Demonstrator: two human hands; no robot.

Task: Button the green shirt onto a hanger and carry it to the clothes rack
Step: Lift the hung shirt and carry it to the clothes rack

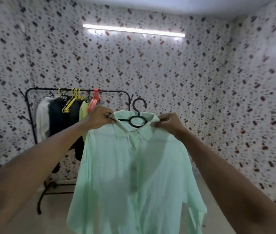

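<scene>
speckled wall; buttoned pale-green shirt (133,174)

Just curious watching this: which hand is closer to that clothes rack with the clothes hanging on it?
Left. The left hand overlaps the clothes rack by its red hangers; the right hand grips the green shirt farther right.

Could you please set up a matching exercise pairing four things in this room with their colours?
Things:
1. shirt held up by both hands
2. hanger inside its collar
3. hanger at the right end of those on the rack
4. clothes rack

Colours:
A. black frame
B. red
C. pale green
D. black, with a hook and a ring

Pairs: 1-C, 2-D, 3-B, 4-A
</scene>
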